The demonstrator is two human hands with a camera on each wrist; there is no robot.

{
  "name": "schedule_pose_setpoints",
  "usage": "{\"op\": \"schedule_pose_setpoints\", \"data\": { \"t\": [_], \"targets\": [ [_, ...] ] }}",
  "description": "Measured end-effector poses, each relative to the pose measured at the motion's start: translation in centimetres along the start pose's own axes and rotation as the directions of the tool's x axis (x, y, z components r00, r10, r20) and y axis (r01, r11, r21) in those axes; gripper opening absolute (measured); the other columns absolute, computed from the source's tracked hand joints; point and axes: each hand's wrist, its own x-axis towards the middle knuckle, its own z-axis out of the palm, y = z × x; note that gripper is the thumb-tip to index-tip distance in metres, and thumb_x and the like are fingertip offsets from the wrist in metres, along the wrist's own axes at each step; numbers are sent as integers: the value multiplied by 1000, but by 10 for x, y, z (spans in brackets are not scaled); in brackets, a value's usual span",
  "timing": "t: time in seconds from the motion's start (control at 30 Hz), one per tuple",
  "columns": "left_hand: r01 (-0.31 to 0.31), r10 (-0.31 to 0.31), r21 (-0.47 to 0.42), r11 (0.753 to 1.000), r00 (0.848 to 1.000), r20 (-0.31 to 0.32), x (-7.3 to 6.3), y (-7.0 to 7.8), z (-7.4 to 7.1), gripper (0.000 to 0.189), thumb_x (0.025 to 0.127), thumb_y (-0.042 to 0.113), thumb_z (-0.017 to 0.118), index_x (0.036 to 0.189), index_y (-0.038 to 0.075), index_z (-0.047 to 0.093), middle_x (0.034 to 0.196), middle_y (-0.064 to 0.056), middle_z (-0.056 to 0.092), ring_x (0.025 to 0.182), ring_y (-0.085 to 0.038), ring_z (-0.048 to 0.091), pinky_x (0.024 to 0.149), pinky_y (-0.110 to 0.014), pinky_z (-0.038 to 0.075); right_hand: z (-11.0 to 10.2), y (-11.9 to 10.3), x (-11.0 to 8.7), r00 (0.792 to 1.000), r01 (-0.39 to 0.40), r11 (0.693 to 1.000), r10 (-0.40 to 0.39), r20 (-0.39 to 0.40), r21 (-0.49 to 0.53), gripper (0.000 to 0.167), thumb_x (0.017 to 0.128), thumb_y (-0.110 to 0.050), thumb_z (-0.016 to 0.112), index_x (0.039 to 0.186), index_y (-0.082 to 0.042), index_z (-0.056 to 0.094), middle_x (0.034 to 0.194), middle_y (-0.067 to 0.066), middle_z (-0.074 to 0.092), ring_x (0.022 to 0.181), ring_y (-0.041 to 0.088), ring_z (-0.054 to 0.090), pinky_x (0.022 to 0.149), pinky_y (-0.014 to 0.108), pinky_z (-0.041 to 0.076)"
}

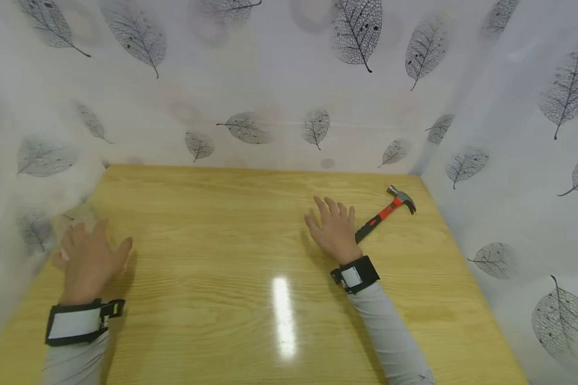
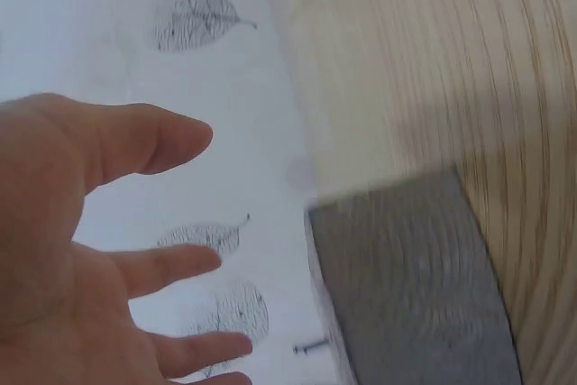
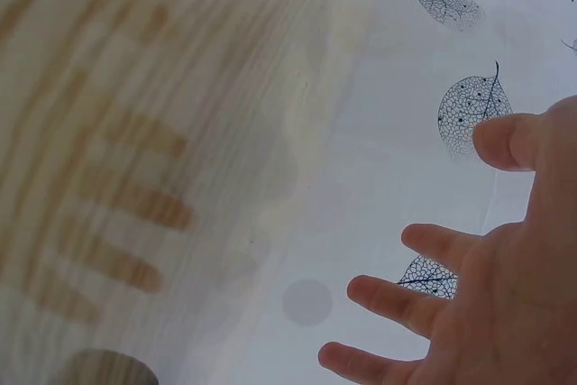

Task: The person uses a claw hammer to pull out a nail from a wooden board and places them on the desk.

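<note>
"On the bench (image 1: pixel 212 240), what have you got?"

"One hammer (image 1: pixel 385 214), far right part, just beside my right hand (image 1: pixel 334 230). The grip end meets the edge of that hand in the head view; can't tell if they touch."

"And the left hand (image 1: pixel 89 262)?"

"Mine's over at the left side, near the leaf-print sheet (image 1: pixel 270 80), well apart from the hammer."

"State of both hands?"

"Loosely spread, thumbs away from the fingers, neither one holding anything."

"Why's the hammer lying like that?"

"My judgement: the handle slants in toward me and the head points to the far right corner, probably so the grip is the easier end for my right hand. It lies flat, so it should need no steadying."

"Looks, quickly?"

"Grey metal head, curved claw on the near side, striking face turned away from me. Red section below the head, then a black grip with a small red patch. End of the grip: can't see it all."
</note>
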Motion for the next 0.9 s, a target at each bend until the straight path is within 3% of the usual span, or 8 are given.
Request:
{"op": "schedule_pose_setpoints", "data": {
  "t": [0.2, 0.37, 0.53, 0.63, 0.9],
  "targets": [
    [167, -169, -66, 984, 985, -36, -2, -28, -17, 106, 96, 52, 55, 158, -5, -9, 155, -48, -7, 141, -69, -2, 95, -90, 11, -8, -2, -2, 1000, -11, 1000, 11, -13, 13, 68, 104, -61, 34, 161, -22, 31, 162, 15, 33, 150, 46, 22, 120, 67, -1],
    [258, -255, -119, 959, 966, 37, -9, -40, -20, 121, 92, 59, 61, 156, 2, -24, 153, -47, -20, 140, -70, -10, 99, -88, 9, -11, 0, -3, 1000, -8, 1000, 8, -3, 19, 69, 104, -61, 34, 161, -22, 30, 163, 15, 32, 150, 46, 21, 120, 66, -2],
    [335, -326, -72, 939, 938, 117, -11, -40, -16, 126, 89, 70, 59, 156, -3, -19, 153, -50, -5, 137, -71, 10, 96, -85, 24, -8, 0, -1, 1000, 4, 1000, -3, -4, 28, 70, 104, -63, 32, 161, -23, 30, 162, 15, 32, 150, 46, 21, 120, 67, -2],
    [348, -339, -25, 937, 925, 173, -11, -35, -14, 124, 90, 75, 51, 155, -10, -11, 153, -49, -1, 136, -69, 15, 95, -86, 25, -8, 0, -1, 1000, 6, 1000, -6, -12, 17, 70, 103, -64, 33, 161, -23, 31, 162, 14, 33, 150, 46, 22, 119, 68, -1],
    [328, -332, 53, 943, 921, 202, -11, -34, -14, 116, 91, 79, 43, 157, -9, 7, 153, -47, 10, 133, -67, 22, 96, -82, 30, -9, 0, -1, 1000, 3, 1000, -3, -21, 18, 71, 103, -65, 32, 160, -23, 33, 162, 13, 33, 150, 44, 22, 120, 66, -2]
  ]
}}
